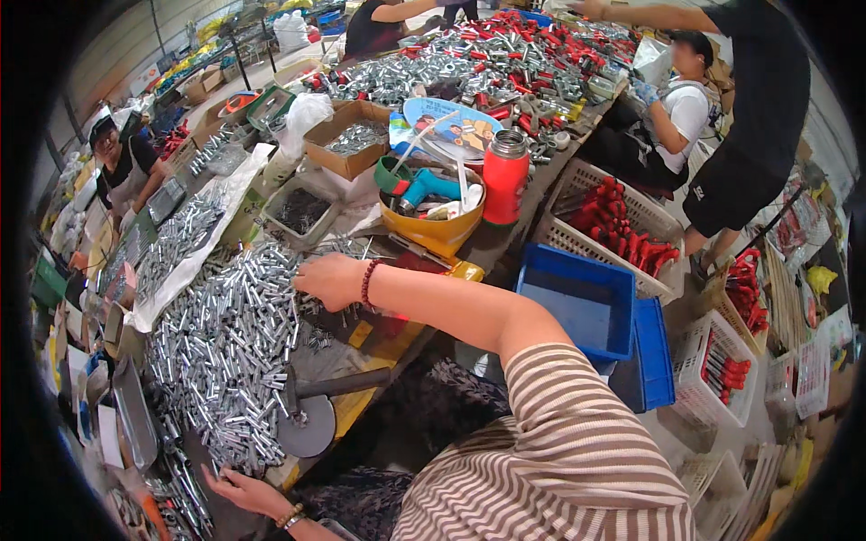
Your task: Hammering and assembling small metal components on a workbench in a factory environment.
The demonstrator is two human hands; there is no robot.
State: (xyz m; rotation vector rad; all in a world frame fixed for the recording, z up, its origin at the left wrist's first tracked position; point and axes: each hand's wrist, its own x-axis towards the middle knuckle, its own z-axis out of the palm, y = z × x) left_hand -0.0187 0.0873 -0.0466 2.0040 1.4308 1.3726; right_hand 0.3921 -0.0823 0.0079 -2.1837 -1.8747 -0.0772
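Head view: At a crowded, yellow-edged worktable (365,402), a worker in a brown-and-white striped top (577,433) leans over a broad heap of small, silvery, rod-shaped metal pieces (225,352), which spreads across the near left of the surface. The right hand (332,281), a dark red beaded bracelet (368,281) at its wrist, reaches to the heap's right-hand edge, fingers drawn together and pointing down; from where I stand, I cannot tell whether a piece is pinched between them. Lower down, the left hand (245,494) lies just beside the heap's near edge, fingers loosely spread, with no piece visible in its grasp. Each shiny piece looks light, rigid and hard to break, though the smooth, round metal would probably slip or roll under a loose touch; a thumb and fingertip across the middle of the barrel seems the surest hold, ideally on one lying free at the fringe rather than wedged among its neighbours. Near the heap's lower right lie a dark, hammer-shaped tool (343,384) and a flat, grey, round disc (308,429).
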